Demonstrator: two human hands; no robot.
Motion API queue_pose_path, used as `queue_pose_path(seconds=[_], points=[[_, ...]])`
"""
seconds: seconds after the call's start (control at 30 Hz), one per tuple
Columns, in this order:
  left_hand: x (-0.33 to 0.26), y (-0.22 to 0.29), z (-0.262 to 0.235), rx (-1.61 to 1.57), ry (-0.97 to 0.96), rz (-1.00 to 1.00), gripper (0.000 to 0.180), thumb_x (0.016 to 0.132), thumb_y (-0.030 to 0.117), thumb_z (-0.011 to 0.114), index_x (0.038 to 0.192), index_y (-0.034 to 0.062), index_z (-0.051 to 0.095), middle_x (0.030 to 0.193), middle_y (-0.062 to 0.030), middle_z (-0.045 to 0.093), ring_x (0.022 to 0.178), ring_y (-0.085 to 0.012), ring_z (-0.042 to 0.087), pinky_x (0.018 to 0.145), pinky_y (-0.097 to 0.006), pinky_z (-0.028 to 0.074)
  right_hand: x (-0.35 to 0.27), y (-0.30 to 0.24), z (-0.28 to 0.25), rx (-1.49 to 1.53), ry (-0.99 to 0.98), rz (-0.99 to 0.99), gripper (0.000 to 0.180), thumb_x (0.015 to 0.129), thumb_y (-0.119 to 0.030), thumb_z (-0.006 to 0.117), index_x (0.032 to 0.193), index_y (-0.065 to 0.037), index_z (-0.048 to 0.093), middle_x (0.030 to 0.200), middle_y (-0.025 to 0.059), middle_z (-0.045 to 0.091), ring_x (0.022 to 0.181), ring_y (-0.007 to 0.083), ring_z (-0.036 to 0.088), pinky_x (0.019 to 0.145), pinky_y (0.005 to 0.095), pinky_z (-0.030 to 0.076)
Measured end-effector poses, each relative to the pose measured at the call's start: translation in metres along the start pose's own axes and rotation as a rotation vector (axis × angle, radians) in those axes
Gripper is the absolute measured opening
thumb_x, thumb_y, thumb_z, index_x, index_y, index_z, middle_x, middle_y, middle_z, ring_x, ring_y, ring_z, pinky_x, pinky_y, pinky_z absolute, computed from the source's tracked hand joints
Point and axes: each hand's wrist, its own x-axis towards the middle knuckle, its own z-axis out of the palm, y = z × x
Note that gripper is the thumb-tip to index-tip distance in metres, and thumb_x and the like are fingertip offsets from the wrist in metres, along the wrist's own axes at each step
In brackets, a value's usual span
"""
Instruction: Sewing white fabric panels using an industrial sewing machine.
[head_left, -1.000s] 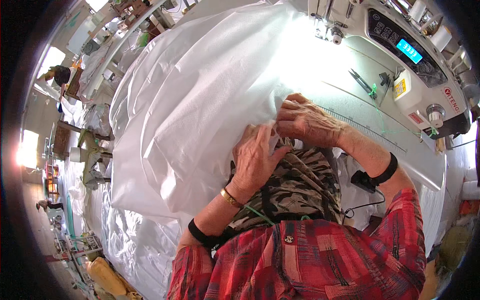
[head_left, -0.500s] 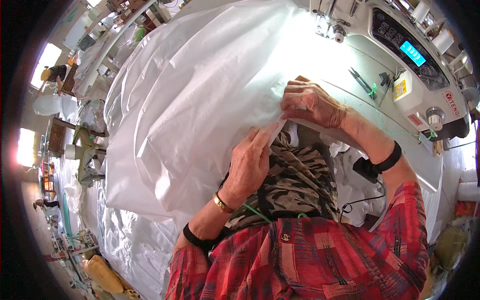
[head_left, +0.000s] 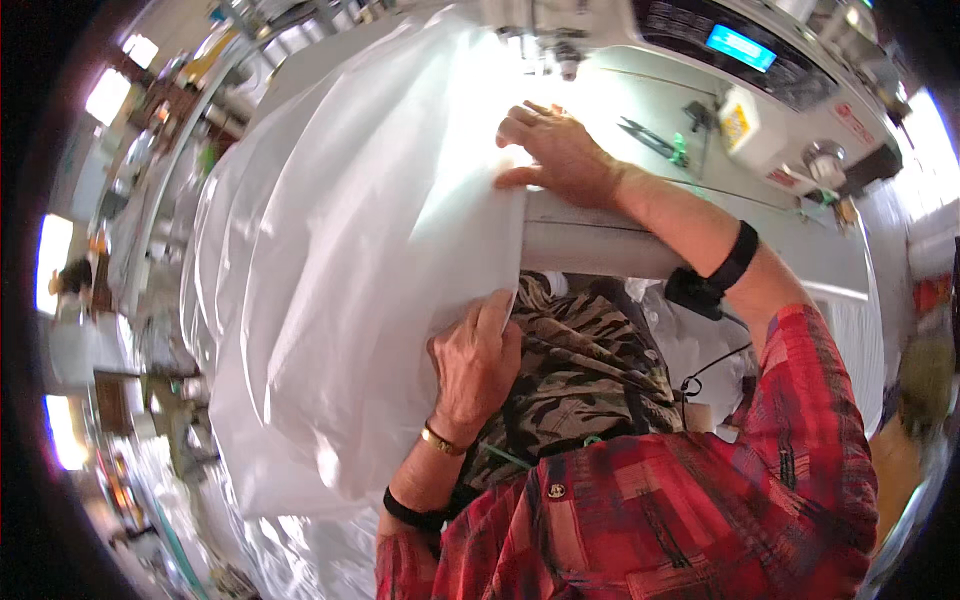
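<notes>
Fabric: a large sheet of thin white fabric (head_left: 330, 270) billows over the left part of the counter (head_left: 600, 240) and hangs off its near edge toward the person's lap; its right edge runs in a nearly straight line from one hand to the other.
Left hand: the left hand (head_left: 475, 365) grasps the lower part of that fabric edge just below the counter's front, fingers curled onto the cloth, thumb side toward the body; a gold bracelet (head_left: 440, 440) and a black band (head_left: 410, 515) sit on the wrist and forearm.
Right hand: the right hand (head_left: 555, 150) lies flat on the fabric's upper edge on the counter, fingers spread and pressing the cloth down, thumb along the edge, not clenched around anything; a black wrist strap (head_left: 735, 258) circles the forearm.
Machine: a white sewing machine (head_left: 760, 60) with a lit blue display stands at the far side of the counter, just beyond the right hand.
Small tools: dark thread snips (head_left: 645, 137) lie on the counter to the right of the right hand, apart from it.
Clothing: red plaid shirt (head_left: 700, 500) and camouflage-patterned garment (head_left: 570, 370) beneath the counter edge.
</notes>
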Motion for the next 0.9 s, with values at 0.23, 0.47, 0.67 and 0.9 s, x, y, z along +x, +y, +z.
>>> queue_pose_path(seconds=[0.23,0.47,0.67,0.9], points=[[0.014,-0.005,0.003,0.063,-0.06,0.203,0.025,0.076,0.005,0.061,0.101,0.0048,0.065,0.069,-0.0115,0.06,0.057,-0.0295,0.06,0.053,-0.04,0.049,-0.022,-0.018,-0.005,-0.235,-0.076,0.325,0.055,0.09,-0.052,0.052,0.108,-0.001,0.063,0.107,0.0185,0.063,0.107,0.03,0.059,0.092,0.0454,0.043],[0.045,-0.01,-0.003,0.036,-0.118,0.267,0.029,0.078,0.006,0.061,0.107,0.0028,0.064,0.068,-0.0113,0.06,0.059,-0.031,0.061,0.054,-0.04,0.049,-0.02,-0.016,-0.006,-0.158,-0.07,0.481,0.053,0.087,-0.052,0.056,0.111,-0.005,0.062,0.115,0.0202,0.058,0.112,0.0397,0.049,0.095,0.0549,0.035],[0.082,-0.016,0.008,0.264,-0.272,0.23,0.011,0.083,0.011,0.06,0.09,0.0031,0.061,0.074,-0.0129,0.061,0.064,-0.0315,0.063,0.061,-0.042,0.05,-0.023,-0.011,-0.007,-0.044,-0.05,0.475,0.048,0.087,-0.05,0.058,0.104,-0.005,0.065,0.116,0.0193,0.057,0.116,0.0363,0.045,0.092,0.0498,0.034],[0.125,-0.018,0.022,0.397,-0.033,0.535,0.013,0.086,0.01,0.055,0.078,0.0014,0.06,0.068,-0.0188,0.061,0.067,-0.037,0.063,0.072,-0.048,0.047,-0.025,-0.001,-0.001,-0.005,-0.036,0.478,0.035,0.092,-0.036,0.054,0.102,-0.006,0.069,0.116,0.0198,0.058,0.115,0.0331,0.044,0.088,0.0486,0.034]])
